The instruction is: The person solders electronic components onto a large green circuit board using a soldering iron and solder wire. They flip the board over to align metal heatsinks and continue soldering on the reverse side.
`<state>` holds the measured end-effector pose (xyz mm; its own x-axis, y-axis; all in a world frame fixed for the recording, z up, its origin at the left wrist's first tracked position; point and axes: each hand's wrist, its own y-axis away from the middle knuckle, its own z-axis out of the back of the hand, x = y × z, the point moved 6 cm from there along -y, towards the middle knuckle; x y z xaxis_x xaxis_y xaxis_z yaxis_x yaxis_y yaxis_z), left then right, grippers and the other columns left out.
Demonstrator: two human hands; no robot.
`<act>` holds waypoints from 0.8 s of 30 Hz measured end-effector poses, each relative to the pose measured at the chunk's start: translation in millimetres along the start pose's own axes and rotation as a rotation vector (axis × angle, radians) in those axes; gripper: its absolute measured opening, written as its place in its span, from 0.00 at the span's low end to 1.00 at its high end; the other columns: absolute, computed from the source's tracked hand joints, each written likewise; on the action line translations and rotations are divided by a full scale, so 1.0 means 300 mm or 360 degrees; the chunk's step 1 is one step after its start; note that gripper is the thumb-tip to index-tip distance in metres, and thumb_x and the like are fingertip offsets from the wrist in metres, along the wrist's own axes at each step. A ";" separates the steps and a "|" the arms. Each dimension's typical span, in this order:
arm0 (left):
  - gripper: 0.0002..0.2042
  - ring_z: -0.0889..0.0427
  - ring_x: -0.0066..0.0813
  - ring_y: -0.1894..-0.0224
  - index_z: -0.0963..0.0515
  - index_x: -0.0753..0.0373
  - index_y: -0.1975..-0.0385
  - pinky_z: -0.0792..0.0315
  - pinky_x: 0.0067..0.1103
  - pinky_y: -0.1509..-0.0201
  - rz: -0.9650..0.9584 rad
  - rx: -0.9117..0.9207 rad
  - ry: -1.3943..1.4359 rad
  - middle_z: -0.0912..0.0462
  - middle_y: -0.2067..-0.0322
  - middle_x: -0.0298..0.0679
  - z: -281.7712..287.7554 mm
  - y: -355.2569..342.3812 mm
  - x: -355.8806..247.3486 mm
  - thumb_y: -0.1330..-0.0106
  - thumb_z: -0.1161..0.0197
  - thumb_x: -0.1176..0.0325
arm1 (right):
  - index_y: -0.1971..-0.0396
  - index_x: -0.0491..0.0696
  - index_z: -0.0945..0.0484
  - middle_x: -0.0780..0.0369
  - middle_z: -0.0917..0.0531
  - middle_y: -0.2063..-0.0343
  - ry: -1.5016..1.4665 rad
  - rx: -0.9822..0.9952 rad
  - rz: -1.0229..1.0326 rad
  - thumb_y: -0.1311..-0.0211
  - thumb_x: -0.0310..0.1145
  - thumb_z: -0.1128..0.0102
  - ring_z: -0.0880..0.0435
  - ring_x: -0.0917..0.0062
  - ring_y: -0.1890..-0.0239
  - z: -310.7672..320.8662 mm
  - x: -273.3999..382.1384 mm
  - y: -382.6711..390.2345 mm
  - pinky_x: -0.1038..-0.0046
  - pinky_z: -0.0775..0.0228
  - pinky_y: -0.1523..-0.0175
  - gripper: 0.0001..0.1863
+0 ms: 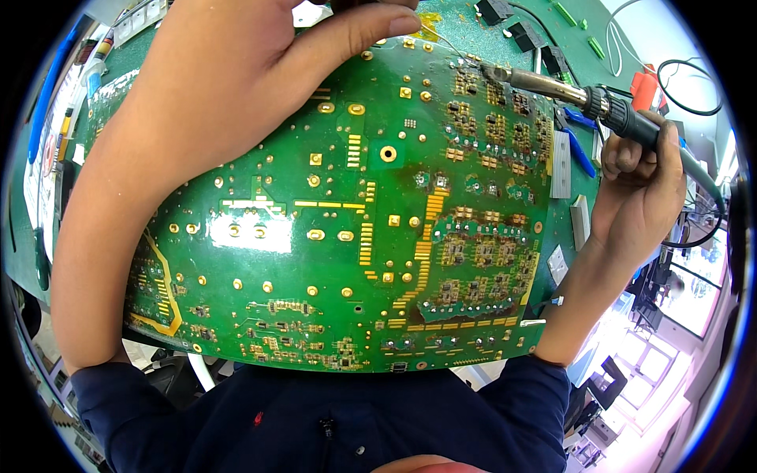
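A large green circuit board (331, 260) with gold pads and many small parts fills the middle of the view, its near edge at my body. My right hand (643, 185) grips a soldering iron (587, 98) by its dark handle, and the tip reaches the board's far right part. Across the far left of the board reaches my left hand (260, 71), its thumb stretched along the far edge. A thin strand of solder wire (443, 37) runs from that thumb toward the iron's tip. The left fingertips are mostly hidden behind the thumb and the frame's upper edge.
Beyond the board, black block-shaped parts (524, 35) and small green pieces (564, 14) lie on the green work surface (465, 33). Blue-handled pliers (581, 150) and a grey finned metal block (560, 165) lie right of the board. The iron's cable (702, 173) trails off right.
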<state>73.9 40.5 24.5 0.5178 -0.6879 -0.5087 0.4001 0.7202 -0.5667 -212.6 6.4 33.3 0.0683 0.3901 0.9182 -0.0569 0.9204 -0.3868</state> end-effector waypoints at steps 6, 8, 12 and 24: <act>0.07 0.17 0.31 0.68 0.24 0.69 0.63 0.22 0.24 0.61 0.0042 -0.0001 0.0018 0.19 0.70 0.42 0.002 -0.001 -0.002 0.34 0.32 0.78 | 0.57 0.34 0.19 0.63 0.23 0.80 0.0009 0.0014 0.0010 0.21 0.39 0.48 0.24 0.79 0.76 0.000 0.001 0.001 0.76 0.38 0.72 0.20; 0.07 0.17 0.31 0.68 0.24 0.69 0.63 0.22 0.24 0.61 0.0034 -0.0009 0.0021 0.19 0.70 0.42 -0.001 -0.001 -0.001 0.34 0.33 0.78 | 0.57 0.34 0.19 0.63 0.23 0.81 0.0013 0.0017 0.0012 0.21 0.39 0.48 0.24 0.79 0.76 -0.001 0.002 0.001 0.76 0.38 0.72 0.20; 0.07 0.18 0.31 0.68 0.25 0.69 0.63 0.22 0.24 0.61 -0.0010 -0.0049 0.0039 0.19 0.70 0.42 -0.009 -0.005 0.004 0.34 0.33 0.78 | 0.57 0.34 0.19 0.63 0.23 0.81 0.0005 0.0022 0.0017 0.21 0.39 0.48 0.24 0.79 0.76 -0.003 0.004 0.002 0.76 0.38 0.72 0.20; 0.07 0.18 0.31 0.68 0.24 0.69 0.63 0.22 0.24 0.61 0.0011 -0.0001 0.0002 0.19 0.70 0.42 -0.002 -0.003 -0.005 0.34 0.32 0.77 | 0.56 0.34 0.19 0.62 0.22 0.80 0.0017 0.0043 0.0028 0.21 0.39 0.48 0.24 0.79 0.76 -0.003 0.009 0.003 0.77 0.38 0.73 0.20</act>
<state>72.4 40.8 25.3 0.5193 -0.6831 -0.5135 0.3962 0.7249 -0.5636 -211.7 8.1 35.2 0.0777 0.4068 0.9102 -0.0850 0.9123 -0.4005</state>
